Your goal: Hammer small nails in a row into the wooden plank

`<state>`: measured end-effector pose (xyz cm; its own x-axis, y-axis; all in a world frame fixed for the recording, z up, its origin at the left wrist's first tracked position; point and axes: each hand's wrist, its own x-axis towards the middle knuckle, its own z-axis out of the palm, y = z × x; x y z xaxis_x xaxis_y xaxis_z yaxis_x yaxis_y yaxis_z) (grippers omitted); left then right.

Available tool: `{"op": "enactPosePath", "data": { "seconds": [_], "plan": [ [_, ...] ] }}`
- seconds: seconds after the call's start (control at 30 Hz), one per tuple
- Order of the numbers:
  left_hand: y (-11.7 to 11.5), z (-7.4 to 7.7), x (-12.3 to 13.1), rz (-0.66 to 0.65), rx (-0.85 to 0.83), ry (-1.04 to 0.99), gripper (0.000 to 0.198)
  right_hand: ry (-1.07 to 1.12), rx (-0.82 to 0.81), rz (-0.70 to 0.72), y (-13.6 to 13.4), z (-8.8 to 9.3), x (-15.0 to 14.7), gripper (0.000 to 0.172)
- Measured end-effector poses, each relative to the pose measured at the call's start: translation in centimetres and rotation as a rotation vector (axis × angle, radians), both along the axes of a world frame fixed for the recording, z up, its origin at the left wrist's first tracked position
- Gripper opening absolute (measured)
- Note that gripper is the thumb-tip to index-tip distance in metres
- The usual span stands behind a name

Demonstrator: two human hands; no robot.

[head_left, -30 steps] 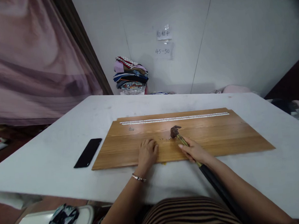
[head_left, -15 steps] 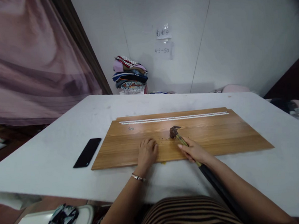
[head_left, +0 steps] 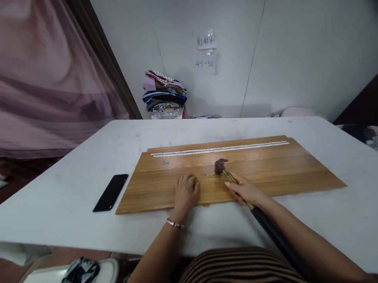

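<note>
My right hand (head_left: 242, 188) is wrapped round the shaft of a claw hammer (head_left: 219, 167). The hammer's rusty head rests on or just over a wooden board (head_left: 275, 170), beside a row of small dark nail heads or holes (head_left: 205, 175). Left of that row, my left hand (head_left: 186, 189) lies palm down on the board near its front edge, its fingers slightly bent and holding nothing visible. A small heap of nails (head_left: 165, 162) lies farther back on the board. Two thin white strips (head_left: 222, 149) run along the far side.
A black phone (head_left: 111, 193) lies on the white table (head_left: 66, 193) left of the board. Folded cloth (head_left: 164, 93) is stacked against the back wall. Paper notes (head_left: 207, 52) hang on the wall. At lower left stands a white stool or chair (head_left: 107, 272) with patterned fabric.
</note>
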<state>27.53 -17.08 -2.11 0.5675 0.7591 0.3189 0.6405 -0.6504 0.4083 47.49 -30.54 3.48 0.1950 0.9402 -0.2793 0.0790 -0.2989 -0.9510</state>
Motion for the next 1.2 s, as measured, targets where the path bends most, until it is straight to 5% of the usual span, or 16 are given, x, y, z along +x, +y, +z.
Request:
{"op": "enactPosePath", "data": {
  "seconds": [1.2],
  "plan": [
    [-0.12,0.14,0.07,-0.003,0.004,-0.015,0.017,0.005,-0.002,0.013,0.05,-0.03,0.11,0.072]
  ]
}}
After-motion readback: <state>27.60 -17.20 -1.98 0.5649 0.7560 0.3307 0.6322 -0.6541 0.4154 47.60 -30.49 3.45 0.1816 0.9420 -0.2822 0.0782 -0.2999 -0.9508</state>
